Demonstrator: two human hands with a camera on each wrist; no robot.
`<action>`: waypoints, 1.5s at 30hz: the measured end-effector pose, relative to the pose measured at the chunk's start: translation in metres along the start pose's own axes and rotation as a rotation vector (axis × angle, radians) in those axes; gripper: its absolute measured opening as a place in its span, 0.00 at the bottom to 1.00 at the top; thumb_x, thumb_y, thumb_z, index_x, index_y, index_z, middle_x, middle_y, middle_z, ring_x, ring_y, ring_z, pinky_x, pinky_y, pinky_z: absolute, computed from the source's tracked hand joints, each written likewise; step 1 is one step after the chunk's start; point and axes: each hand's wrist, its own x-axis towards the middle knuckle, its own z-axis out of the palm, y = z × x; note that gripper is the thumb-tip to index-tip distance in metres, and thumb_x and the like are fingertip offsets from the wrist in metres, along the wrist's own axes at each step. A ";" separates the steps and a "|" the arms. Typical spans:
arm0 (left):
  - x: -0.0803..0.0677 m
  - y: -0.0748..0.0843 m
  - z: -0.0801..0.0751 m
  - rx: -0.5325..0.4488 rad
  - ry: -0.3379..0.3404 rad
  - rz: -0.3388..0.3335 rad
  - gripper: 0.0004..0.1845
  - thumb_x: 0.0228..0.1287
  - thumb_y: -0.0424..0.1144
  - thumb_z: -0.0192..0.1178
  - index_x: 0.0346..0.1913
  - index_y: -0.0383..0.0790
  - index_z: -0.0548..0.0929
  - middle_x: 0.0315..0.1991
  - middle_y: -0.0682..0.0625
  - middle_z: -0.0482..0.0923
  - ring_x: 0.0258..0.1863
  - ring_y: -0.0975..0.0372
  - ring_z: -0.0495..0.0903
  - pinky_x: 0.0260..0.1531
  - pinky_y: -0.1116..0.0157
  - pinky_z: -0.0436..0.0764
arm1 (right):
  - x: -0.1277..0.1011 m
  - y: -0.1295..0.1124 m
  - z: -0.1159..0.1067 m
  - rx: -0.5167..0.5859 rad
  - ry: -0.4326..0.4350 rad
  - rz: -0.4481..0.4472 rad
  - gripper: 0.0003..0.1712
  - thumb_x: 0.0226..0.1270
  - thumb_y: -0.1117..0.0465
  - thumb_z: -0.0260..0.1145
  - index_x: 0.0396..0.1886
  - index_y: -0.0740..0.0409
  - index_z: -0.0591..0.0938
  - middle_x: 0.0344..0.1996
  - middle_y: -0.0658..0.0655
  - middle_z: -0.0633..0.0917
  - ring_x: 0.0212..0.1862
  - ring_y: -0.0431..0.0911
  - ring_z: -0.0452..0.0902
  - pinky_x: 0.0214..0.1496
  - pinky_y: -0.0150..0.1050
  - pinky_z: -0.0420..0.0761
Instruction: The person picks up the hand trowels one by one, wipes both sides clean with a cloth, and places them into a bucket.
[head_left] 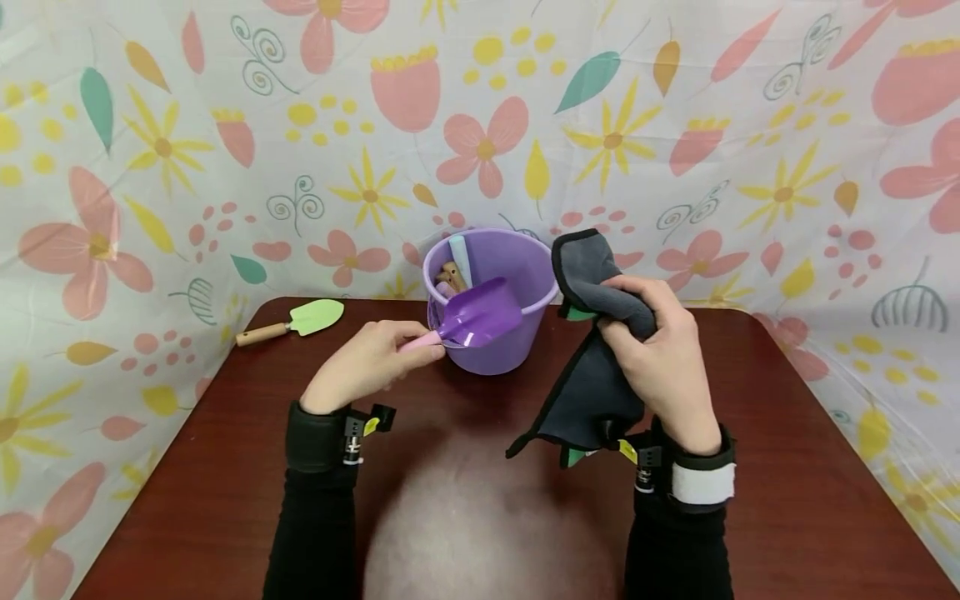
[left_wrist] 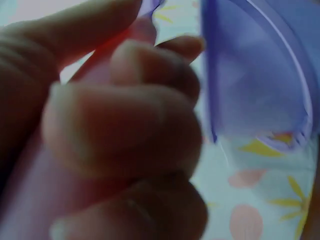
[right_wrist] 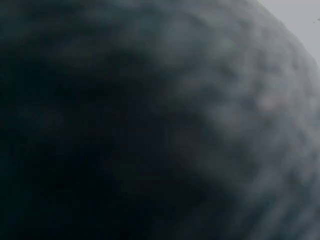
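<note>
My left hand point(head_left: 367, 362) grips the pink handle of a purple toy scoop point(head_left: 480, 315), whose blade is held in front of a purple bucket point(head_left: 525, 267) at the back of the dark red table point(head_left: 225, 467). In the left wrist view my curled fingers point(left_wrist: 125, 130) fill the frame, with the bucket point(left_wrist: 250, 85) close behind. My right hand point(head_left: 660, 358) holds a dark grey cloth point(head_left: 592, 383) bunched up beside the bucket, one end hanging down above the table. That cloth point(right_wrist: 160, 120) fills the whole right wrist view.
A green toy trowel point(head_left: 300, 321) with a wooden handle lies at the table's back left corner. More tool handles point(head_left: 453, 271) stand inside the bucket. A flower-printed sheet point(head_left: 480, 125) hangs behind and along both sides of the table.
</note>
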 end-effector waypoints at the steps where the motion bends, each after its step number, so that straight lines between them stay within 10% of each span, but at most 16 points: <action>1: 0.002 0.003 0.002 -0.018 -0.017 0.008 0.12 0.66 0.59 0.60 0.39 0.56 0.82 0.18 0.52 0.70 0.13 0.60 0.69 0.19 0.61 0.71 | 0.000 -0.001 0.002 -0.018 -0.008 -0.025 0.20 0.64 0.70 0.65 0.55 0.52 0.82 0.49 0.50 0.79 0.43 0.44 0.73 0.43 0.35 0.69; 17: 0.012 0.016 0.023 0.068 -0.011 0.091 0.18 0.74 0.54 0.53 0.31 0.45 0.76 0.15 0.55 0.62 0.14 0.62 0.66 0.21 0.63 0.65 | 0.003 -0.007 0.052 -0.147 -0.158 -0.201 0.15 0.65 0.57 0.70 0.50 0.55 0.84 0.44 0.53 0.80 0.45 0.47 0.75 0.45 0.46 0.73; 27: 0.022 0.031 0.045 0.150 0.065 0.186 0.21 0.73 0.47 0.54 0.21 0.45 0.68 0.15 0.58 0.56 0.13 0.66 0.57 0.18 0.67 0.58 | -0.002 -0.012 0.076 -0.269 -0.347 -0.107 0.17 0.67 0.57 0.68 0.53 0.57 0.84 0.44 0.57 0.77 0.39 0.49 0.75 0.41 0.44 0.75; 45: 0.022 0.032 0.042 0.136 0.039 0.203 0.12 0.73 0.50 0.56 0.39 0.46 0.81 0.16 0.57 0.61 0.16 0.65 0.63 0.21 0.65 0.63 | 0.004 0.005 0.055 -0.346 -0.192 0.019 0.17 0.63 0.60 0.70 0.51 0.58 0.84 0.41 0.62 0.76 0.41 0.56 0.73 0.44 0.51 0.72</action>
